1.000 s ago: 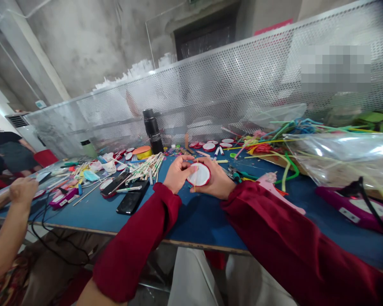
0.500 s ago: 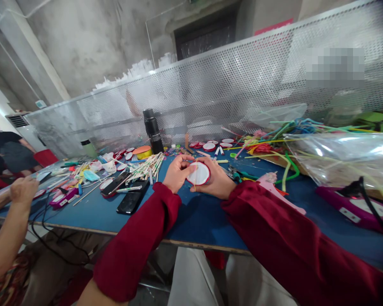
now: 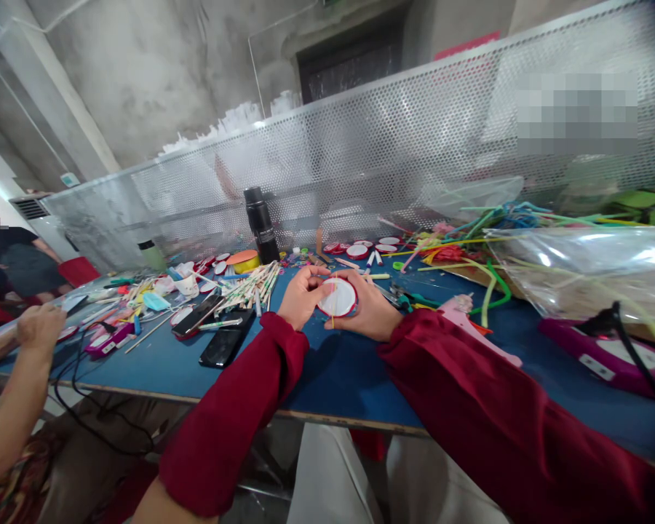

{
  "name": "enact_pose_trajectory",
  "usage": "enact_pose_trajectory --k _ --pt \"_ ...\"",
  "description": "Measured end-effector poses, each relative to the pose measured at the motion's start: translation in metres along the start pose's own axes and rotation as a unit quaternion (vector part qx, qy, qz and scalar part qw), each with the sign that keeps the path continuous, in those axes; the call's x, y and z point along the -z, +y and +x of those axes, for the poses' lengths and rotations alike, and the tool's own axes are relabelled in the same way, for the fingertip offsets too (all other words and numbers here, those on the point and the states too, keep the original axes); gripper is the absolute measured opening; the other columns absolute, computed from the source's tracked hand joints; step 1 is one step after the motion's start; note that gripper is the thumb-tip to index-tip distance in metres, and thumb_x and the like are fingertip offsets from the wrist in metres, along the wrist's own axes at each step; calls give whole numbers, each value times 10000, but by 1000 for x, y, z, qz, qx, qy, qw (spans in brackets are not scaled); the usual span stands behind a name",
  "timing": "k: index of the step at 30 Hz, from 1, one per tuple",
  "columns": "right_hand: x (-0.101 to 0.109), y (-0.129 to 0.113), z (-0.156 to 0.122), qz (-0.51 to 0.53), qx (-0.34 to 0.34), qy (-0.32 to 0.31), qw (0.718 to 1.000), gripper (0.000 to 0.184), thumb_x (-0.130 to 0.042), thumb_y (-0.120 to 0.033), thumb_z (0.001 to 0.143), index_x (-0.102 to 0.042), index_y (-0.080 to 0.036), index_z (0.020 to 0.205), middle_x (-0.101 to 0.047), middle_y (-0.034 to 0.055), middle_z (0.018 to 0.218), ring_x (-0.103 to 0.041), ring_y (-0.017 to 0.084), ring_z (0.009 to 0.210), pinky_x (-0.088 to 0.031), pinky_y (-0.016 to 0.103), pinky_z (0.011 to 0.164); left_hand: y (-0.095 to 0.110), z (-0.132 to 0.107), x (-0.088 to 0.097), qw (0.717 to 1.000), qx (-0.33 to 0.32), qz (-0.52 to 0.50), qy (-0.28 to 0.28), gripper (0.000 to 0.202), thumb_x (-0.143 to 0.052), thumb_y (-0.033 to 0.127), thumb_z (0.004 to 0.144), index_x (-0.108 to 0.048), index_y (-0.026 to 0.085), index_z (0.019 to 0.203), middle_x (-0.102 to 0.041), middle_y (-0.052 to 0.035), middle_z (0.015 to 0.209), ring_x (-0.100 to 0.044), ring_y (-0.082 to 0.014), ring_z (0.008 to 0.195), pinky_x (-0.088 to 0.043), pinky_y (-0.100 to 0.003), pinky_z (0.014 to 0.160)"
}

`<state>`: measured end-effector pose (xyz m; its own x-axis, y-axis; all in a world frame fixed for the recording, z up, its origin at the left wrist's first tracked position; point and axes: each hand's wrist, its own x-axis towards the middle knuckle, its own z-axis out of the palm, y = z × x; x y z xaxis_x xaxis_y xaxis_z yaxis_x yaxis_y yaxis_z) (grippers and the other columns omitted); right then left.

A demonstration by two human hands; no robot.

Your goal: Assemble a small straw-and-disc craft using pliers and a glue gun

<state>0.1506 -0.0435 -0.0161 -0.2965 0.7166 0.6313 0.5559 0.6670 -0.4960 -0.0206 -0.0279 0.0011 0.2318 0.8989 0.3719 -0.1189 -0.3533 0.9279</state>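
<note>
Between both hands, above the table's front part, is a small round drum (image 3: 338,298) with a white face and a red rim. A thin yellow strip, perhaps a rubber band, runs from top to bottom across its face. My left hand (image 3: 304,297) grips the drum's left edge, thumb on the face. Around the right side curl the fingers of my right hand (image 3: 372,309). Its far side is hidden from me. Just right of my right hand lie pliers (image 3: 409,298) with teal handles. Similar drums (image 3: 357,251) lie behind my hands.
Left of my hands are a bundle of sticks (image 3: 254,285), a black phone (image 3: 226,348) and a black bottle (image 3: 262,225). A purple device (image 3: 600,356) with a cable, plastic bags and colored strips crowd the right. A co-worker's hand (image 3: 42,327) is at far left.
The drum has shifted very slightly left and turned a little within my hands. Both hands keep their hold on it.
</note>
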Motion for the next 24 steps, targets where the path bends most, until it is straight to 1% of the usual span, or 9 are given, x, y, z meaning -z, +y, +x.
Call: enact_pose_trajectory --k 4,8,11,13,15,17,20,22,24 --pt "-1 1 1 7 -5 -1 1000 879 -884 -600 514 -520 -230 1223 -673 113 1186 -640 345 1089 -432 512 1009 0 0 0 1000 -3 4 3 503 -857 407 654 -581 164 997 -605 33 655 -539 -97 554 -399 -220 549" --pt "-1 3 2 63 -17 -19 998 780 -870 -536 579 -546 -209 1208 -698 113 1144 -654 328 1080 -491 472 964 0 1 1 1000 -4 -6 11 509 -859 405 637 -582 166 990 -609 36 657 -534 -92 547 -400 -217 540" --pt "-5 3 4 138 -26 -20 990 707 -830 -507 650 -568 -201 1231 -707 107 1152 -670 297 1054 -531 445 928 1 2 0 999 -9 -33 42 524 -864 414 612 -576 167 975 -619 36 665 -532 -89 543 -413 -218 541" --pt "-9 3 4 184 -37 -28 982 636 -782 -506 706 -593 -208 1235 -725 89 1120 -686 278 1005 -558 434 882 1 3 0 996 -12 -52 68 537 -867 415 595 -567 168 964 -631 32 681 -545 -92 557 -428 -222 555" --pt "-13 3 3 203 -49 -44 977 506 -722 -511 764 -651 -220 1172 -746 68 1056 -697 267 948 -574 429 831 0 5 0 993 -15 -68 92 539 -868 408 584 -557 172 956 -631 33 693 -555 -94 574 -434 -222 566" --pt "-16 2 3 210 -52 -53 975 410 -684 -526 790 -708 -217 1058 -758 56 986 -697 260 895 -578 429 802 -1 6 1 991 -19 -74 112 528 -865 398 588 -553 175 951 -619 37 693 -554 -92 579 -430 -218 565" --pt "-19 2 3 229 -62 -43 970 401 -681 -566 783 -742 -199 933 -753 45 872 -680 227 789 -582 419 774 -3 7 2 989 -21 -69 129 500 -857 382 609 -556 177 951 -608 41 692 -542 -89 572 -423 -217 553" --pt "-19 1 3 247 -81 -36 965 425 -699 -602 762 -745 -190 857 -734 39 788 -651 194 695 -586 396 724 -3 8 3 988 -27 -70 138 490 -858 373 615 -560 175 951 -607 43 686 -531 -84 560 -415 -212 539" --pt "-20 0 3 290 -109 -33 950 455 -740 -639 710 -741 -189 780 -724 40 760 -629 169 641 -589 370 671 -3 8 3 985 -32 -82 148 491 -864 374 611 -565 171 944 -608 43 678 -529 -81 551 -409 -205 525"
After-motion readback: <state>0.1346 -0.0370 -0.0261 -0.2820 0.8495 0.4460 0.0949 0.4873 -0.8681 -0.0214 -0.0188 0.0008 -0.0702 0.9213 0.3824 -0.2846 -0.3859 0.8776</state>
